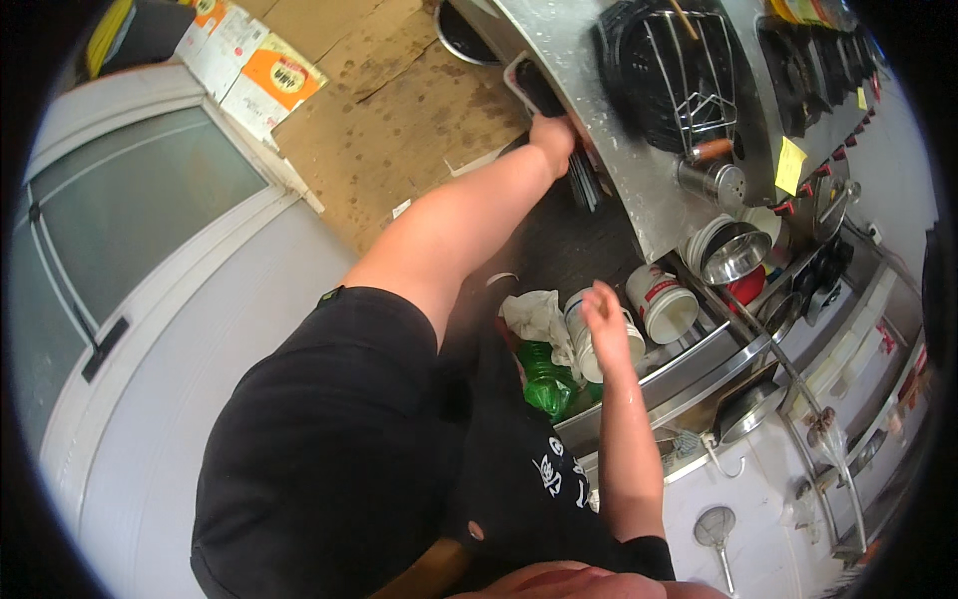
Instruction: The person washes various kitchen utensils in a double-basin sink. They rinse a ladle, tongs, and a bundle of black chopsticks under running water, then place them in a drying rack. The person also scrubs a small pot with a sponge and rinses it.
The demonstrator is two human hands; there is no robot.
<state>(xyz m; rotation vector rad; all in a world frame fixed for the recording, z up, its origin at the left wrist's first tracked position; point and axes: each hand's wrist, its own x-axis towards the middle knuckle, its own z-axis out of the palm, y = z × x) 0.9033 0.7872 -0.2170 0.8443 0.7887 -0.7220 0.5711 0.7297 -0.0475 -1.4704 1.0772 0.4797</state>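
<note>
My left hand (552,142) reaches down beside the edge of a stainless steel counter (636,202). Its fingers are mostly hidden at that edge, so its grip cannot be made out. Just beyond it is a dark rectangular container (537,84) with a pale rim. Several thin, dark, upright slats or trays (584,180) show below the hand. My right hand (608,326) is raised and slightly blurred, its fingers loosely apart with nothing in them. Behind it stands a white plastic bucket (582,337), and a second white bucket (662,303) stands to its right.
A black burner (629,82) on the counter carries a wire rack (692,75); a metal shaker (715,183) stands near it. Metal bowls (737,258) sit on shelving at right. Green plastic bottles (550,382) lie below. Stained cardboard (389,90) covers the floor beside a white door (187,247).
</note>
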